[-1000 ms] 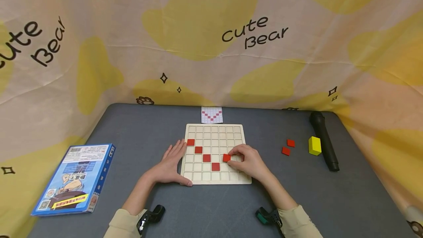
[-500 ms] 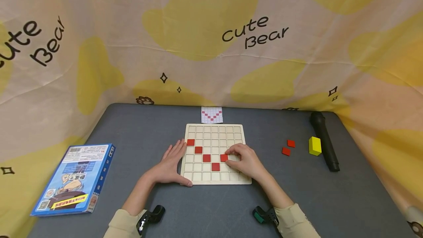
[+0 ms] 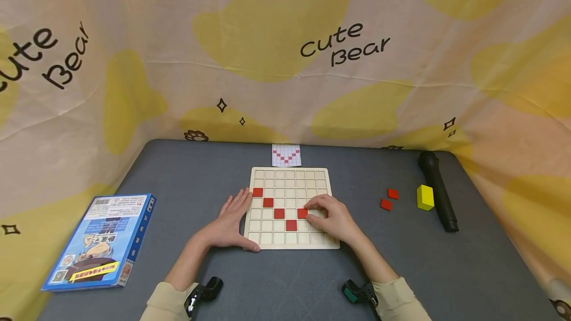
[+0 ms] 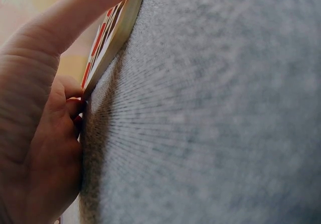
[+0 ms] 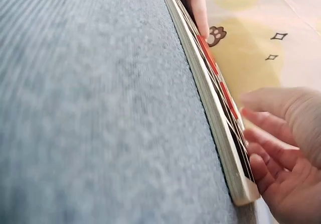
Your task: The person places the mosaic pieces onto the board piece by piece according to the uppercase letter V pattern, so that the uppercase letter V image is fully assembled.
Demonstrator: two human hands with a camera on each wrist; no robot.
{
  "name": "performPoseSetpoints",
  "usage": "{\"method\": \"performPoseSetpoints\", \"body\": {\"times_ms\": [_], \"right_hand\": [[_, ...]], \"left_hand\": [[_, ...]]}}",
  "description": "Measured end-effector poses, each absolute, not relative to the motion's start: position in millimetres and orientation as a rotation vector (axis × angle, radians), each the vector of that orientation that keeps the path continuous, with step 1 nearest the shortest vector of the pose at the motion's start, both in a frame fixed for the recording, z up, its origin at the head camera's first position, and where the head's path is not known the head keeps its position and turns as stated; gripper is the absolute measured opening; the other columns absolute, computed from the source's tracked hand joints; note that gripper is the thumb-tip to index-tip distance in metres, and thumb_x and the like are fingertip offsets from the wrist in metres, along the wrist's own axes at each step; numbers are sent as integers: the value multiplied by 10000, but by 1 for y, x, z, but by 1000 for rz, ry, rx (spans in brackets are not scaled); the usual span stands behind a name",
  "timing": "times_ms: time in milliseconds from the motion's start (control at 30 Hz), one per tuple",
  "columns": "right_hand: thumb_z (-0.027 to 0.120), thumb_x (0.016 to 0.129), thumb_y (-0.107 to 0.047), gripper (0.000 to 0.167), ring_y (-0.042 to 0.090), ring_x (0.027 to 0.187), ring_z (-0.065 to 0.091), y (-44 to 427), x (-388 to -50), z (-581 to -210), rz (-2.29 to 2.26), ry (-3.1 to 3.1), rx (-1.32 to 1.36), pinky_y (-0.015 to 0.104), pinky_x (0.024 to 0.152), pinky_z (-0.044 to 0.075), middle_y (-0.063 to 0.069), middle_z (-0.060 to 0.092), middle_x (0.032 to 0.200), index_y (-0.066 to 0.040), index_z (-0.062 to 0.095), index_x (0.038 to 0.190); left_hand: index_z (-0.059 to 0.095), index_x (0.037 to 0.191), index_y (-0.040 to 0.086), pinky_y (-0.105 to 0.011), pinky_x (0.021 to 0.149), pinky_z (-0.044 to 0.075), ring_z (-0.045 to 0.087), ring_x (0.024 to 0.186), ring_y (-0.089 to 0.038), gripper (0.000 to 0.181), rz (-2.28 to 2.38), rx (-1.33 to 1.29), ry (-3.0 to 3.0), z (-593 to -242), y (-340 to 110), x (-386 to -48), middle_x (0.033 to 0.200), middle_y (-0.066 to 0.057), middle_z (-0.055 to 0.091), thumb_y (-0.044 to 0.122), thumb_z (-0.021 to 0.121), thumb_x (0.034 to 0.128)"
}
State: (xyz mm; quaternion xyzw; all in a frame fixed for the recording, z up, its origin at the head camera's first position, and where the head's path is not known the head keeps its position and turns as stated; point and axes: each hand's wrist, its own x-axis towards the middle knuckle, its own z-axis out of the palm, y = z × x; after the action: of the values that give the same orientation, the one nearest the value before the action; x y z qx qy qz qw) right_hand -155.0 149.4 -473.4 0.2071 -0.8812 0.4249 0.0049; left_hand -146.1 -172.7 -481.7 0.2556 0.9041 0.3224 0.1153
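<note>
A pale wooden grid board [image 3: 312,183] lies flat on the table. Several red square tiles sit in its cells, one of them a red tile [image 3: 291,225] low in the middle. My left hand [image 3: 226,219] rests against the board's left edge, its fingers straight and its thumb at the near corner. At the right part of the grid, my right hand [image 3: 332,216] has thumb and index finger at a red tile [image 3: 302,213] lying in a cell. In the right wrist view, the right hand's other fingers [image 5: 271,158] curl near the board's edge.
Behind the board lies a small pattern card [image 3: 286,155] with a red V. Two loose red tiles [image 3: 386,204], a yellow block [image 3: 425,197] and a black microphone-shaped object [image 3: 437,192] are at the right. A blue box [image 3: 100,241] lies at the left.
The right hand has shifted slightly left with the red tile, which now lies squarely in a cell. My left hand stays in the same place.
</note>
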Motion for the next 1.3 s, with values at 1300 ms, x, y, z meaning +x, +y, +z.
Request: {"method": "performPoseSetpoints", "body": {"times_ms": [1300], "right_hand": [[675, 862, -7, 279, 357, 912, 587, 290, -141, -467, 912, -2832, 140, 511, 789, 476, 245, 616, 1129, 4, 674, 1141]], "left_hand": [[104, 1539, -42, -543, 1144, -3, -17, 1483, -337, 1316, 917, 732, 2652, -480, -172, -145, 1614, -198, 14, 578, 843, 643]]}}
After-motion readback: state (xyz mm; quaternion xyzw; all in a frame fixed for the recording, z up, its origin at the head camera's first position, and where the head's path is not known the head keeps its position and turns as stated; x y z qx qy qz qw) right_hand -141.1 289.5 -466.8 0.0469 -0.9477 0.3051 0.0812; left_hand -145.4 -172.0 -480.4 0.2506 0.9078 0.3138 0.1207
